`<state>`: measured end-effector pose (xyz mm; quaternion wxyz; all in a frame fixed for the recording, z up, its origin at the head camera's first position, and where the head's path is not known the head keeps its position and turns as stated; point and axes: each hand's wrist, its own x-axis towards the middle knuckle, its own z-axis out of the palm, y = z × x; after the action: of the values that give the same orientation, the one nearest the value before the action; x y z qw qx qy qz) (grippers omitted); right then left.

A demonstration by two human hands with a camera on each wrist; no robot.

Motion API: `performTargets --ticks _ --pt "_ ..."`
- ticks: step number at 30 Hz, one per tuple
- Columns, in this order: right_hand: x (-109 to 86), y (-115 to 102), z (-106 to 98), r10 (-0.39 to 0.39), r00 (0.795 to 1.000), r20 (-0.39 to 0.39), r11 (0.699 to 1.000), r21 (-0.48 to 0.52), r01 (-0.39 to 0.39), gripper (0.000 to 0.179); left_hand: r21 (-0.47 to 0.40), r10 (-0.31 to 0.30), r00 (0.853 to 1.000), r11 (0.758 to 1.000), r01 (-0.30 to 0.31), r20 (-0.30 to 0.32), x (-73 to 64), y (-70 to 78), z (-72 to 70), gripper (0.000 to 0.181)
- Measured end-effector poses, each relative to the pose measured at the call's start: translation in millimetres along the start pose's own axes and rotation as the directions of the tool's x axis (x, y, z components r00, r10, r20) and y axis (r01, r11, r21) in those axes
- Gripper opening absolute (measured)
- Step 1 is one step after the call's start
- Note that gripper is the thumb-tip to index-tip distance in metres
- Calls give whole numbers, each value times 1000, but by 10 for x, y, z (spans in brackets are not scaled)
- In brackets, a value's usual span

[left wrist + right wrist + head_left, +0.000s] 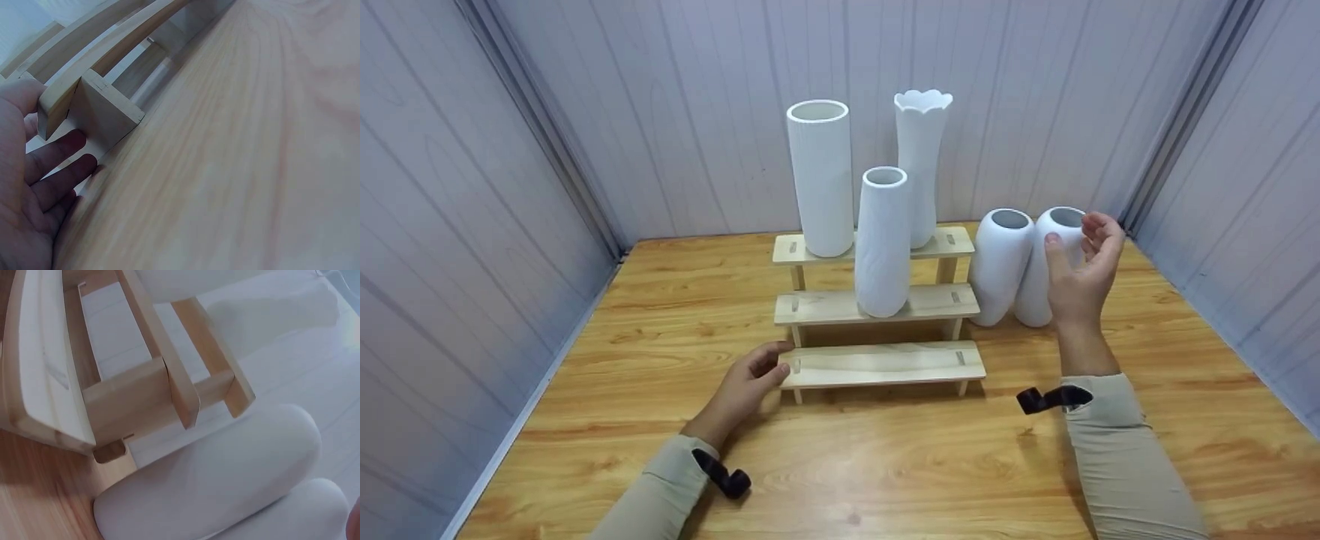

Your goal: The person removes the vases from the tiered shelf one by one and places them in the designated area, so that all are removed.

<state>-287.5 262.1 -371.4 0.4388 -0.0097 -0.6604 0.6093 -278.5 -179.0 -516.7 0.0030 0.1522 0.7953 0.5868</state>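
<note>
A three-step wooden stand (877,365) stands on the table. My left hand (745,386) holds the left end of its lowest step, with fingertips near the leg (104,109) below it. A ribbed cylindrical vase (821,180) and a scalloped-rim vase (921,142) stand on the top step; a tapered vase (883,244) stands on the middle step. To the right, two rounded white vases (999,262) (1035,281) stand side by side on the table. My right hand (1084,277) is at the outer one, fingers loosely bent near its rim; contact is unclear.
The wood-grain table (660,300) is bordered by pale panelled walls (720,112) at the back and both sides. Both wrists carry small black camera mounts (727,476). The inner rounded vase stands close to the stand's right side.
</note>
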Motion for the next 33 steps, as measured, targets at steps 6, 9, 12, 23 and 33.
performTargets --ticks 6,9,12,23,33 --pt "-56 19 118 -84 996 40 994 79 80 55 -12 3 1000 1000 -3 11 -15 11 -7 35" --pt "-111 14 182 -102 992 73 990 103 95 56 -23 8 1000 1000 -8 13 -21 9 -3 36" --pt "-205 -64 228 -97 988 118 990 112 84 55 -28 9 1000 1000 -9 10 -18 -7 9 36" --pt "-408 -100 407 -106 965 242 977 206 56 59 -19 6 1000 1000 -6 18 -8 -13 -23 35" --pt "-535 -92 569 -69 931 359 979 203 -6 60 -18 5 1000 1000 -5 7 0 -13 -7 35"
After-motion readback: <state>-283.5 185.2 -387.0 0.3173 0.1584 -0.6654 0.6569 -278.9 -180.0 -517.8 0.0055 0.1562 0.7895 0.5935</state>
